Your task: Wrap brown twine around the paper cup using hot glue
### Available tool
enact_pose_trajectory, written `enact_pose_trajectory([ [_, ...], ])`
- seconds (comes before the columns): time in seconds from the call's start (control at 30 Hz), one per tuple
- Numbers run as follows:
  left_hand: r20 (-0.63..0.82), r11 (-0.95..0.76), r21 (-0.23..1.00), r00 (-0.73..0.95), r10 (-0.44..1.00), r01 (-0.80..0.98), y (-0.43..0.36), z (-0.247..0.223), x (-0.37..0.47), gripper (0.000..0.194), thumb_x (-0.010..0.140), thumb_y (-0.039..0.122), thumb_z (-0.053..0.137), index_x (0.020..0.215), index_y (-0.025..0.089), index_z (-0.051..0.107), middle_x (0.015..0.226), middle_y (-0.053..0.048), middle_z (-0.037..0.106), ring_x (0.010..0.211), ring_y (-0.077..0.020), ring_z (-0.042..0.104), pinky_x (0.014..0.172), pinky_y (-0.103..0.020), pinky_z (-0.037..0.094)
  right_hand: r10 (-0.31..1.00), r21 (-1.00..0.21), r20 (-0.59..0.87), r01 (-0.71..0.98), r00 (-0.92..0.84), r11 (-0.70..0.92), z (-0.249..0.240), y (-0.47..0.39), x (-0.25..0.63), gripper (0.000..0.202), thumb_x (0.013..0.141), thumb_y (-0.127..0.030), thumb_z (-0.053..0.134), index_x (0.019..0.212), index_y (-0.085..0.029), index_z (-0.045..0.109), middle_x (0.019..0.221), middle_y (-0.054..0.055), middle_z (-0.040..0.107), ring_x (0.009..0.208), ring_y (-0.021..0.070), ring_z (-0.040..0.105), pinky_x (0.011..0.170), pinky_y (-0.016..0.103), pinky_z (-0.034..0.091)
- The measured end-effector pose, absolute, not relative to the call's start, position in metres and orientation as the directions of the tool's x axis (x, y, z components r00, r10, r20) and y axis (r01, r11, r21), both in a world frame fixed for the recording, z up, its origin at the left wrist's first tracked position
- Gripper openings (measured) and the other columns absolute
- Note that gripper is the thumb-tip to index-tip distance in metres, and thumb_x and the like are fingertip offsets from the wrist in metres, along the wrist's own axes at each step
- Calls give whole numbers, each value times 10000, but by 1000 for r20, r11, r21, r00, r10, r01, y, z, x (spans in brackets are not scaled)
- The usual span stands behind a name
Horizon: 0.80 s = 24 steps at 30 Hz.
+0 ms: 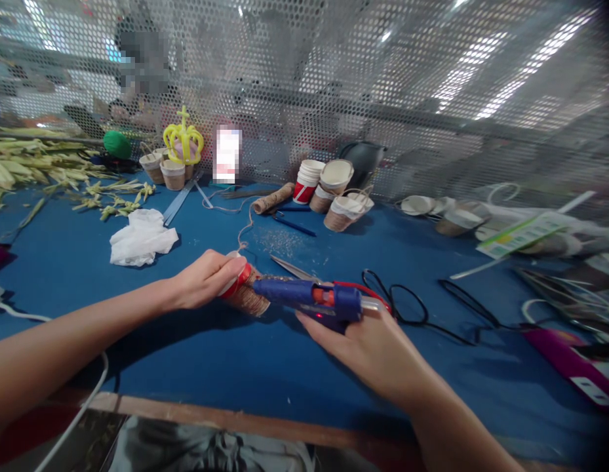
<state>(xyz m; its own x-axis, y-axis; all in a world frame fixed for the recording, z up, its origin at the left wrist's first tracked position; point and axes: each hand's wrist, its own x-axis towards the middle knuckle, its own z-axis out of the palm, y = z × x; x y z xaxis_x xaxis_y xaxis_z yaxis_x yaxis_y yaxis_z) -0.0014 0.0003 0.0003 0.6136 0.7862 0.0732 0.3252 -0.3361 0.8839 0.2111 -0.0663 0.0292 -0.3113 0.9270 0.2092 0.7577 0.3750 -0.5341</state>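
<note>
My left hand (208, 278) is closed on a small red and white cup (248, 298), tilted on its side and partly wrapped in brown twine. From the cup, the twine (245, 226) runs back to a roll (273, 198) lying on the blue table. A blue glue gun (304, 295) is gripped in my right hand (368, 341), its nozzle pointing left at the twine wrapping. Whether nozzle and twine touch is hard to tell. Partly behind the glue gun lie scissors (294, 269) with their blades toward the left.
Stacked and twine-wrapped cups (337, 213) stand at the back, near a mesh panel (265, 98). At left are a crumpled white cloth (141, 239), dried husks (33, 160) and a yellow crown (183, 141). Black cable (412, 308) and a purple power strip (569, 367) lie at right.
</note>
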Motion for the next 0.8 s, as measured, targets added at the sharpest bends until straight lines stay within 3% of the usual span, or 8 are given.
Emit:
enact_pose_trajectory([
  [0.1,49,-313,876,578,814,367,0,0,-1,494,851,388,282,780,62,646,657,-50,621,569,-116,513,531,-208,419,932,-536,223,762,-287,363,31,-66,209,118,757,-237,501,685,-188,581,618,8,617,563,147,571,552,258,468],
  [0.27,26,-248,931,631,776,267,-2,2,1,509,876,367,222,887,95,652,812,-66,670,714,-140,590,645,-213,458,912,-484,215,773,-350,411,33,-68,206,108,716,-152,502,668,-205,583,556,0,585,476,142,533,454,254,434],
  [0.6,7,-236,933,640,769,273,-2,1,1,516,886,366,206,937,101,645,865,-82,667,764,-149,585,710,-254,461,910,-472,218,778,-352,414,27,-70,209,73,731,-191,492,671,-213,528,599,0,586,517,138,525,485,253,418],
  [0.8,56,-324,869,577,815,373,0,0,-1,500,862,380,255,750,71,632,616,-35,560,549,-99,458,505,-196,394,895,-404,248,800,-371,444,32,-64,214,150,741,-224,453,698,-209,596,540,10,575,510,154,540,505,268,429],
])
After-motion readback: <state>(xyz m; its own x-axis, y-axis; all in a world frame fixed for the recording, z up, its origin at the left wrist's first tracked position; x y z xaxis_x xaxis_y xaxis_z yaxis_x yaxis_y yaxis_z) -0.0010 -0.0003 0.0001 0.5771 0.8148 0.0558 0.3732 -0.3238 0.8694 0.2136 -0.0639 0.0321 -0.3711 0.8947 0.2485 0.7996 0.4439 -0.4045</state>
